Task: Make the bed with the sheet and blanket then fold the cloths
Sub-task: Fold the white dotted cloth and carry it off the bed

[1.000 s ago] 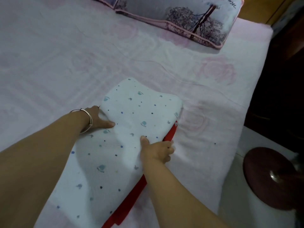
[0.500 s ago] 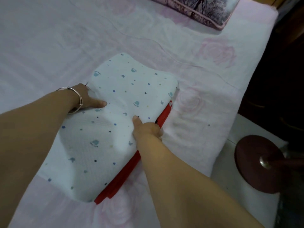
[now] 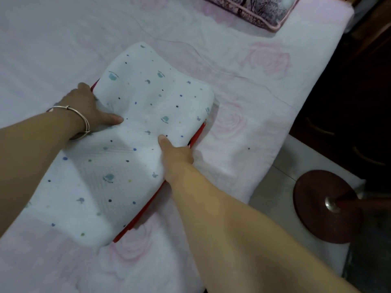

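On pink rose-print sheet point(image 3: 243, 85), white dotted cloth point(image 3: 131, 132) over red layer point(image 3: 196, 134), left hand point(image 3: 88, 106) gripping its left edge, right hand point(image 3: 177, 153) pinching its right edge, thumbs on top.

Printed pillow point(image 3: 264, 11) above; round stand base point(image 3: 325, 206) on floor point(image 3: 273, 187).

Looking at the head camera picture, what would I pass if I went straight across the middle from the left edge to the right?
Left hand with its bracelet → white spotted cloth → right hand → pink rose-patterned bedsheet → round dark red stand base on the floor beside the bed.
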{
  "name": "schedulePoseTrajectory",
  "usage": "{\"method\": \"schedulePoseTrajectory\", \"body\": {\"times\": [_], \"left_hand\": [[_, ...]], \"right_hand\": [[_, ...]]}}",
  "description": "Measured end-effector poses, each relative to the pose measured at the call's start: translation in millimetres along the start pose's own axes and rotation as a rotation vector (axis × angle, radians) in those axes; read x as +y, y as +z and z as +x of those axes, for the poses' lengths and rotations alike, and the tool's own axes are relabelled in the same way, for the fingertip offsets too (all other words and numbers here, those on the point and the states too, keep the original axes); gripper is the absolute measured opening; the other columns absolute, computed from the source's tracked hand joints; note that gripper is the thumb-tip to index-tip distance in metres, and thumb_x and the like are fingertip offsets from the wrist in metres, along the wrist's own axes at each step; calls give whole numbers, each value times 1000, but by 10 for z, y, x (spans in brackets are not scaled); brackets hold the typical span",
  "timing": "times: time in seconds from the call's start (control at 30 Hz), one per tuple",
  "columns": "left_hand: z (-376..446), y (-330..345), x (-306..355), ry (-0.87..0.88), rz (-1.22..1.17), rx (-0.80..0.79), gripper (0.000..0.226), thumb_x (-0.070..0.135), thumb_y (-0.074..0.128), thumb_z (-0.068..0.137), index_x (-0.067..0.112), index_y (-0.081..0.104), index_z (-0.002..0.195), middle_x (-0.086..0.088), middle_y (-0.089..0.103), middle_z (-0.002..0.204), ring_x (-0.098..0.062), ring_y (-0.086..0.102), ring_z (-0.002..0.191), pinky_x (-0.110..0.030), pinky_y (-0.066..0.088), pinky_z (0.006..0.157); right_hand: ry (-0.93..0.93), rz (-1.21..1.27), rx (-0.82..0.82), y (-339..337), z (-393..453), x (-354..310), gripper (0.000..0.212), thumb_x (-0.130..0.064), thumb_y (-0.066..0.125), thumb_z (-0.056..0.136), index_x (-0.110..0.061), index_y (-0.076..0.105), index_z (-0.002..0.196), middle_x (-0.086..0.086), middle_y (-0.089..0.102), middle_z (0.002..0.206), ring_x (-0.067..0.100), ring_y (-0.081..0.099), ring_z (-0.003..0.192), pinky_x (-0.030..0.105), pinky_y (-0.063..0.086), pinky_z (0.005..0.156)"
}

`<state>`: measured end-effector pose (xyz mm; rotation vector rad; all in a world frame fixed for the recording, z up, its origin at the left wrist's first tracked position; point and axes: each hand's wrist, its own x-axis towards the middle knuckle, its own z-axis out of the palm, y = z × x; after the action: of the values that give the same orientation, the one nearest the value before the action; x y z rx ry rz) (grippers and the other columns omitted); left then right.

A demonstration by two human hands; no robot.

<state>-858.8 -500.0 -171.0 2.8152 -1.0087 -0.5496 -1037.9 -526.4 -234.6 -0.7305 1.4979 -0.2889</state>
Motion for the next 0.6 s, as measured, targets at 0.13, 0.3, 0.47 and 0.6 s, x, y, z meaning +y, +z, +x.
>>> {"method": "schedulePoseTrajectory", "body": {"times": [0.13,0.3,0.47,0.6], "left_hand": [[-306,-197,-17,-55,-59,52,88,37,81,66,-5,34,128,-28,49,127,-43,49,117,-45,42,90],[-788,-473,-214,-181,-176,86,89,42,79,67,-3,34,129,-25,48,129,-40,48,118,-44,41,90],[-1310,-877,-447,-318,-283,144,91,47,77,68,-2,33,131,-23,47,132,-39,47,121,-44,41,95],[-1890,-1284,-764,-455,-368,228,92,52,74,68,0,32,131,-20,47,132,-37,47,121,-43,41,94]], "right_hand": [[-55,-46,-55,-88,-180,-83,73,-43,75,74,-5,49,131,10,57,131,28,58,117,34,49,100],[-143,-142,-146,-132,-532,-296,69,-44,75,72,-9,55,128,6,61,126,28,61,113,37,50,100],[-201,-179,-283,-2,-979,-475,97,-58,78,38,-11,61,121,7,66,118,30,66,104,43,53,94],[-242,-305,-464,163,-1507,-606,105,-61,76,30,-10,61,121,7,67,116,28,67,101,42,55,92]]}}
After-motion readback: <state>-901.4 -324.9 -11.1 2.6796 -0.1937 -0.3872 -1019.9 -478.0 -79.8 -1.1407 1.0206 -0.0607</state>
